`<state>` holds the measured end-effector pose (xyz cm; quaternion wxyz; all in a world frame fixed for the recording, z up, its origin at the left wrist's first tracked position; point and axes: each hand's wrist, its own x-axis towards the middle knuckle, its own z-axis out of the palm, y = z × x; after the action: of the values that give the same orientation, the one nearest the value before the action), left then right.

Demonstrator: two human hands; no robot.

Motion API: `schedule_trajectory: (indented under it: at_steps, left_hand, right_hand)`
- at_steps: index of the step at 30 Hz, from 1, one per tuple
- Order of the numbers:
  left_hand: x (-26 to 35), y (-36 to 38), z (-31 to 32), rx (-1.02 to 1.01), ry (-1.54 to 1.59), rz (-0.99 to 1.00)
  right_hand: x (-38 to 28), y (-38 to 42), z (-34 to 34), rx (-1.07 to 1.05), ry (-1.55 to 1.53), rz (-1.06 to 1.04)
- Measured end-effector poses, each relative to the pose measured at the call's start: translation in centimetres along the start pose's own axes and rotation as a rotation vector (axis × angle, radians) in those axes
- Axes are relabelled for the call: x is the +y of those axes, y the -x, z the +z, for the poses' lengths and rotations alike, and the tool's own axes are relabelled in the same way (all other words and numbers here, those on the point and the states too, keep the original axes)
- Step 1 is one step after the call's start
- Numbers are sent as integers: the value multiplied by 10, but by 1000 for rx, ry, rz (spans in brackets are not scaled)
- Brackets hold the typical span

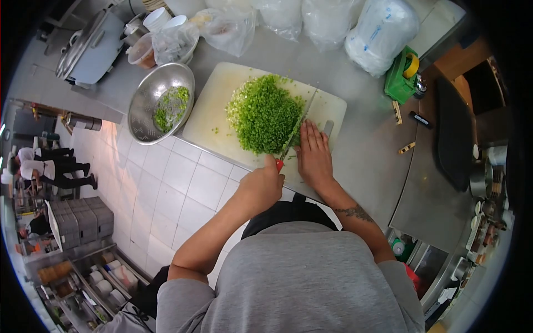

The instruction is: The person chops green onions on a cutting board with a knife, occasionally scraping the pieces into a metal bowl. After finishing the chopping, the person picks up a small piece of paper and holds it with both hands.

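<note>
My left hand (260,190) is closed around the red handle of a knife (300,119). The blade points away from me, along the right edge of a large heap of finely chopped green onion (269,114). Stretched out flat, palm down, my right hand (315,151) rests just right of the blade, its fingers close together. Whether anything lies beneath its palm is hidden. Under the heap is a white cutting board (208,105) with a handle slot at its right end, and loose bits of green onion are scattered on it.
Left of the board, a metal colander (137,105) holds some chopped green onion. Plastic bags (227,30) and a wrapped stack (383,33) line the back of the steel counter (366,150). A green tape dispenser (400,76) stands at right. Far left, people (50,166) stand near grey crates (80,222).
</note>
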<state>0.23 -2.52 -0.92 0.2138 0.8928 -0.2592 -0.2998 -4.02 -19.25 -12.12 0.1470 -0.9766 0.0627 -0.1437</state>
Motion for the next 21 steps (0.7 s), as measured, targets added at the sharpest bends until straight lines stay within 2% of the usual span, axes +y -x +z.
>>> schedule_trajectory:
  at_steps: [2, 5, 8, 12, 15, 18, 21]
  left_hand:
    - [-5, -5, 14, 13, 1, -11]
    - [-7, -34, 31, 134, -14, 60]
    - [-4, -53, 19, 98, 77, 71]
    - [-1, -19, 7, 119, 23, 78]
    - [3, 0, 1, 16, 55, -3]
    - [-6, -1, 13, 7, 33, 9]
    - [-16, -24, 32, 111, 47, 62]
  right_hand:
    - [0, -1, 0, -13, 25, -6]
    - [0, -1, -3, -46, 35, -7]
    - [1, 2, 1, -34, 20, -4]
    - [1, 0, -1, 9, -33, 9]
    - [0, 0, -3, 7, -33, 7]
    - [0, 0, -4, 10, -24, -13]
    - [1, 1, -2, 20, 22, -38]
